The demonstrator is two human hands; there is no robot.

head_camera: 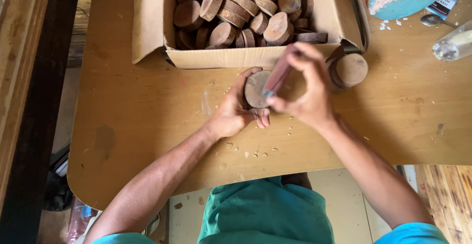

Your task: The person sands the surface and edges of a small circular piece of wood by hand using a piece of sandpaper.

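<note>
1. The left hand (235, 110) cups a round wooden slice (256, 89) near the middle of the tabletop (128, 121), fingers curled around its rim and its flat face turned up, which keeps that face steady and open to the tool.
2. The right hand (304, 89) is closed around a slim reddish tool (278, 74), possibly a brush or marker; the blur hides which. Its tip meets the slice's face, and the tool slants away toward the far edge.
3. A cardboard box (150, 22) sits at the far edge, flaps open, heaped with more wooden slices (236, 13) within easy reach.
4. A short stack of slices (350, 70) stands just right of the right hand, apart from the box.
5. Toward the far right corner lie a turquoise-rimmed disc (393, 0), a spoon (432, 20) and a clear bottle (455, 45).
6. Pale droplets (253, 153) speckle the near edge, below the hands.
</note>
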